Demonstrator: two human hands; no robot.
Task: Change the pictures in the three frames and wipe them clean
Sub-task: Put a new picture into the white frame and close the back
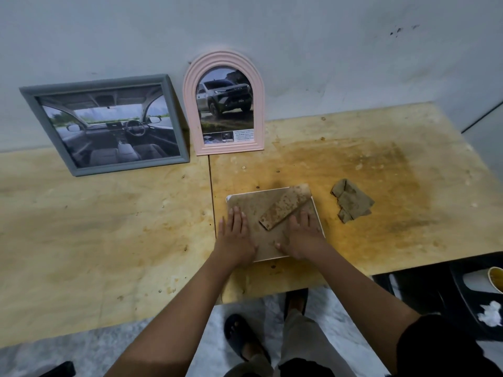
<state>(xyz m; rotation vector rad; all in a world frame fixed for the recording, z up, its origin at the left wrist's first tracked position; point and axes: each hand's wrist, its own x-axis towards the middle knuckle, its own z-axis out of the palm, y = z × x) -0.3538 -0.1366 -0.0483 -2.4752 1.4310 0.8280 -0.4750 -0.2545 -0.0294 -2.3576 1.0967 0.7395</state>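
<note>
Frame (275, 224), face down on the bench (109, 227), lies under both hands' flat, spread fingers, left hand (235, 236) and right hand (300, 238) gripping nothing, its stand (285, 206) between them.

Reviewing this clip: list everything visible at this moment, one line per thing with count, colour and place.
grey frame: 1, grey, leaning on wall at table's left, car-interior picture
pink arched frame: 1, pink, leaning on wall right of the grey one, pickup picture
white frame: 1, white edge, brown stained back with stand, face down in front of the person
cloth: 1, brownish, crumpled, right of the white frame
table: 1, stained yellow plywood
cup: 1, yellowish, far right edge, below table level
sandals: 2, dark, on floor
left hand: flat on white frame's back
right hand: flat on white frame's back
</note>
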